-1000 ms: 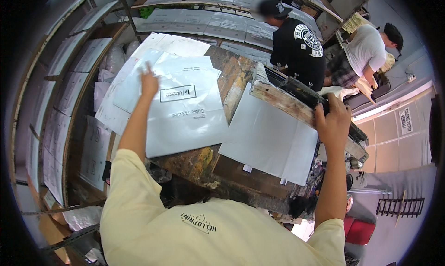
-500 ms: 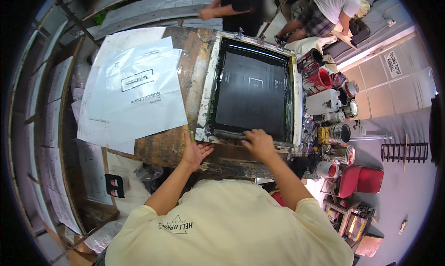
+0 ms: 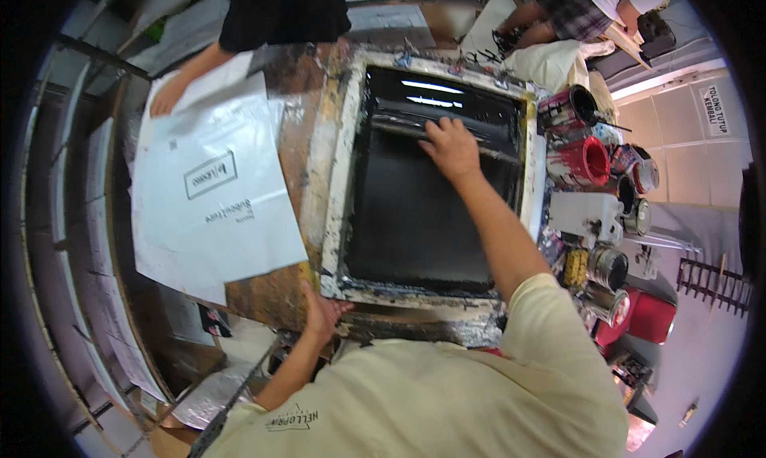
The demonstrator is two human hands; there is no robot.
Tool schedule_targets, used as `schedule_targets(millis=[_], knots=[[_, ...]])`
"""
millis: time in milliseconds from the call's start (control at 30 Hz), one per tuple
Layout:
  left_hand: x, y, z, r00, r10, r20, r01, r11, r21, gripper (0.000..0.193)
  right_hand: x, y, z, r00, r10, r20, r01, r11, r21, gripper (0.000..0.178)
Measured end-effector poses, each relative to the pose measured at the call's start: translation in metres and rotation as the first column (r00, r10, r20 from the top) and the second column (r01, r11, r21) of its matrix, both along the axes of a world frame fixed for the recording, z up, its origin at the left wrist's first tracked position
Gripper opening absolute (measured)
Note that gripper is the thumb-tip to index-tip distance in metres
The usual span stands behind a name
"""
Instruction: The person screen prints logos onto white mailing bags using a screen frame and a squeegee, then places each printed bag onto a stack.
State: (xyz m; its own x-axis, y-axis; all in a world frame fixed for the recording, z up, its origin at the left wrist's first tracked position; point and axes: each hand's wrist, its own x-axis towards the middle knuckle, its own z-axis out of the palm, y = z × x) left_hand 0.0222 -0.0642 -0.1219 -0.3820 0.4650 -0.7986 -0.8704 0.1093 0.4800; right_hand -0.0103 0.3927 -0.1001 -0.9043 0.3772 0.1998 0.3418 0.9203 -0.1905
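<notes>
A screen-printing frame (image 3: 335,219) with a whitish, ink-stained border lies on the table in front of me. Its mesh (image 3: 415,211) is dark and wet with black ink, shiny at the far end. My right hand (image 3: 453,148) reaches over the mesh and grips a squeegee (image 3: 396,126) that lies across its far part. Beside the frame's near left corner rests my left hand (image 3: 322,313), fingers apart and holding nothing. To the left lie overlapping white plastic sheets (image 3: 215,227) printed in black.
A co-worker's hand (image 3: 167,95) is over the far end of the sheets. Ink-stained cans and a red tub (image 3: 590,161) line the right side, with a white container (image 3: 586,215). Shelves (image 3: 104,219) stand at the left. Another person bends over at the far right.
My right hand has moved from the frame's near edge to its far part with the squeegee. The co-worker has come left, reaching over the sheets. My left hand stays by the corner.
</notes>
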Motion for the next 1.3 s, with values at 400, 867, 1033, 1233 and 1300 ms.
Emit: schedule_targets(millis=[400,867,1033,1233,1300], knots=[[0.004,-0.001,0.020,0.996,0.004,-0.091,-0.004,1.000,0.001,0.109,-0.007,0.024,0.009,1.000,0.026,0.012,-0.026,0.999,0.025,0.033],[-0.025,0.000,0.153,0.958,0.019,-0.285,0.194,0.691,0.697,0.101,0.164,-0.205,0.239,0.998,0.055,0.027,-0.056,0.998,0.015,0.034],[-0.025,0.047,0.179,0.299,-0.033,-0.954,0.544,0.827,0.142,0.089,0.130,-0.187,0.272,0.962,-0.012,-0.271,0.091,0.956,0.280,0.031],[0.031,0.027,0.019,-0.337,-0.748,-0.572,0.052,0.592,-0.804,0.105,0.107,-0.163,0.297,0.944,0.025,-0.329,0.085,0.945,0.317,0.032],[0.036,0.027,-0.003,-0.318,-0.762,-0.564,0.042,0.583,-0.811,0.109,0.097,-0.154,0.312,0.953,0.005,-0.304,0.082,0.958,0.274,0.032]])
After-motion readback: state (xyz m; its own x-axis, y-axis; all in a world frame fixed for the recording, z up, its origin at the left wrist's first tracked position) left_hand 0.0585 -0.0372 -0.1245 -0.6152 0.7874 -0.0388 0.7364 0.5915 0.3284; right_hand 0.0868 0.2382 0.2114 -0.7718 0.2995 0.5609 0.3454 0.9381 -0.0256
